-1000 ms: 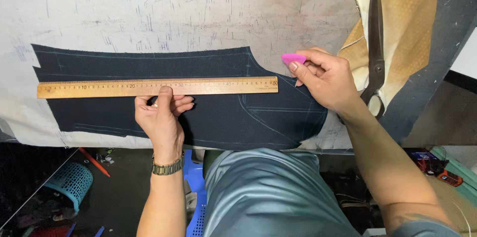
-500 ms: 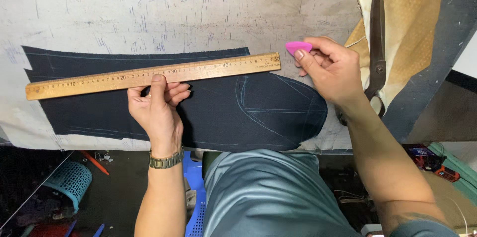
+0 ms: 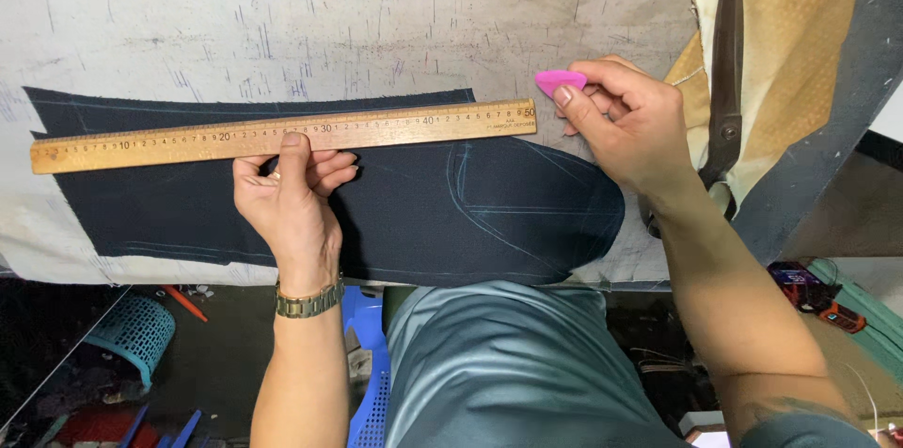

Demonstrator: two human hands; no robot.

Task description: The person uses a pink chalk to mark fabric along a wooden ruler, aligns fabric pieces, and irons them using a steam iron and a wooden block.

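Fabric (image 3: 470,222) of dark navy colour lies flat on the tabletop (image 3: 282,6), with pale curved lines drawn on its right part. Along the upper edge of the fabric rests a wooden ruler (image 3: 282,135), slightly tilted, its right end higher. The left hand (image 3: 287,194) presses the ruler down near its middle, fingers spread flat, the grip closed on nothing. The right hand (image 3: 625,128) is just beyond the right end of the ruler, and its grip is pinched around a pink chalk (image 3: 561,81). Right of the fabric, large scissors (image 3: 724,81) lie on a yellowish cloth (image 3: 800,25).
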